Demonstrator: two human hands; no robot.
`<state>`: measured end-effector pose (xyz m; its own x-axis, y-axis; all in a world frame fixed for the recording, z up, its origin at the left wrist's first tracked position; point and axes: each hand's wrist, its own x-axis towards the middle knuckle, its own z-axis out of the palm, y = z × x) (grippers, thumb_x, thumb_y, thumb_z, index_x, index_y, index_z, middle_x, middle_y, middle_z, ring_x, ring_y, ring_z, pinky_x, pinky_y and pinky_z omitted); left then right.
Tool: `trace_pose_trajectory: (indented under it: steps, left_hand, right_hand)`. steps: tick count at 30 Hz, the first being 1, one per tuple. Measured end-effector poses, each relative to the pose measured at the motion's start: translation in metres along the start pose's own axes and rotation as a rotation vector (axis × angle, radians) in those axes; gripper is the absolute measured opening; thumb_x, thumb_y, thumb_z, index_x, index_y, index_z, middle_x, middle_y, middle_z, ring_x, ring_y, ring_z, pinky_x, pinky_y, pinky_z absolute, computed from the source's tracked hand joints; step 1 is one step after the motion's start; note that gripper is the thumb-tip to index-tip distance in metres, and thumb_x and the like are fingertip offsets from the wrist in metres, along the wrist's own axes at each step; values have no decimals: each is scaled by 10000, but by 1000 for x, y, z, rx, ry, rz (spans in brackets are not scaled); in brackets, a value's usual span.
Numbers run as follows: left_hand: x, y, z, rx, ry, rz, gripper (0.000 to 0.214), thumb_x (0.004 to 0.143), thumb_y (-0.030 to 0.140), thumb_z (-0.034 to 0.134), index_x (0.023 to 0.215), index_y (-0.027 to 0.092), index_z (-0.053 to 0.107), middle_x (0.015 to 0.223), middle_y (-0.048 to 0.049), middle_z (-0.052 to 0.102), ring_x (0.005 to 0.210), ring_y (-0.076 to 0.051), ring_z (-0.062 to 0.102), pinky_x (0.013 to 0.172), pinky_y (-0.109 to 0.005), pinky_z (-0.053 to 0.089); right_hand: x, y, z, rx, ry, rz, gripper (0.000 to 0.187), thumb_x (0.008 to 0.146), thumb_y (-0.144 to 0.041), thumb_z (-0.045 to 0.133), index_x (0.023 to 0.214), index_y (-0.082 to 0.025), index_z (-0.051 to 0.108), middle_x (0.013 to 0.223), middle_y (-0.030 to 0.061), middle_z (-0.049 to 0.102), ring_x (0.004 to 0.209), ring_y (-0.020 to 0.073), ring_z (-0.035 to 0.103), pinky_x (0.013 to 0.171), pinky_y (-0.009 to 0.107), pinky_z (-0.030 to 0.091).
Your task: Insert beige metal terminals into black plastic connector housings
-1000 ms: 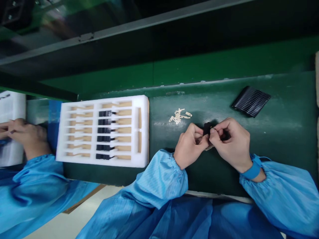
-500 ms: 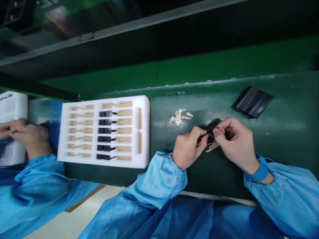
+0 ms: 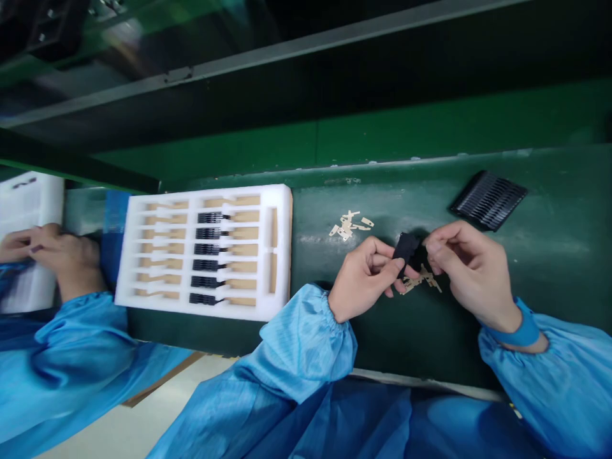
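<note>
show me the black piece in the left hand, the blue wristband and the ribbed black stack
Black piece (image 3: 406, 246): head view, its visible face
Blue wristband (image 3: 522, 327): head view, middle of the band
Ribbed black stack (image 3: 488, 199): head view, middle of its ribs

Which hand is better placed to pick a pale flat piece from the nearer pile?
Probably the right hand: it is beside the nearer pile, though I can't tell whether it pinches anything. The left hand is also close, but occupied holding the black part.
</note>
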<state>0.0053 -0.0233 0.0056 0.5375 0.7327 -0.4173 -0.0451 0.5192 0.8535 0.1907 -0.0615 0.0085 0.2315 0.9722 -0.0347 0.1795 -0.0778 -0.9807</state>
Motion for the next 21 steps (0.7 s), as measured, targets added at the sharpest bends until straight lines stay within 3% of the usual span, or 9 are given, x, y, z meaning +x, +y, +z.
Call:
trace_pose_trajectory:
  steps: [4,15,21]
  left_hand:
    - [0,0,1,-1,-7,0,386,898,459,751,929,166,502,852,-90,790,592,-102,682,504,-186,500]
    - [-1,-4,-1,15,-59,33,399,910,494,736,959,161,522,828,-61,772,585,-87,661,530,-181,505]
    - [1,1,-6,-47,-95,6,402,905,500,739,990,161,540,762,-20,746,544,-95,664,521,-192,523]
  right_hand:
    - [1,-6,2,72,-83,21,191,946,-367,711,845,-217,651,591,-37,561,477,107,502,458,236,427]
    - [-2,-4,4,68,-66,38,305,938,-474,744,836,-215,619,599,-37,570,488,96,531,453,208,429]
    - [-2,1,-1,91,-107,70,277,964,-450,724,874,-208,627,612,-35,568,515,96,520,488,213,424]
